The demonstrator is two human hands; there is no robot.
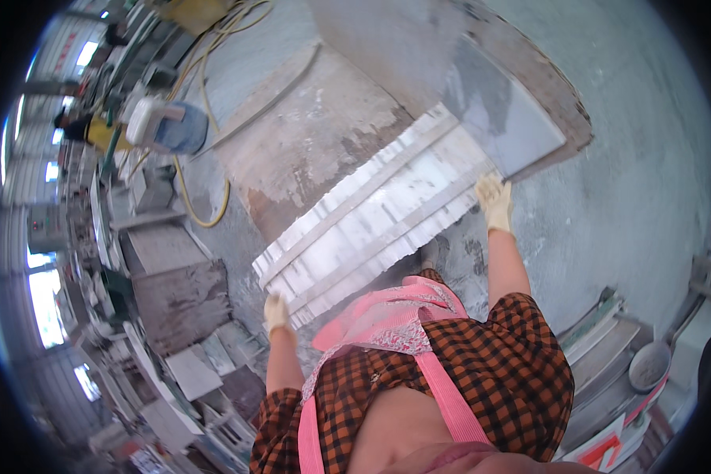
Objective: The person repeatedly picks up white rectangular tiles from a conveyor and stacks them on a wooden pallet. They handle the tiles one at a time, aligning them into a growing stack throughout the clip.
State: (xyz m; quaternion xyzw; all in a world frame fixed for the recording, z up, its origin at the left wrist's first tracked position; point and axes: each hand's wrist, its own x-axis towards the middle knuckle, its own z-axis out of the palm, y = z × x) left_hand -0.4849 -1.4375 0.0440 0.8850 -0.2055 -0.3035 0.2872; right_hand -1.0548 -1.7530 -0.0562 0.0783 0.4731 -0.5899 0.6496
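A wide white panel (387,207) with grey streaks is made of narrow stone-like strips laid side by side, with jagged long edges. Two thin grey-brown bars run along its length on the upper face. In a pale glove, my left hand (277,314) is closed on the panel's near left corner. My right hand (494,203), gloved too, grips the corner at its right end, the fingertips over the edge. The panel is tilted in front of my pink apron (387,308); its underside is hidden.
Beyond the panel lies a worn board (316,126) with wet patches. A grey-white slab (521,118) leans to its right. A blue-and-white plastic jug (170,126) and a yellow hose (213,217) are at left. Stone offcuts (193,371) lie lower left; a round pan (650,366) sits lower right.
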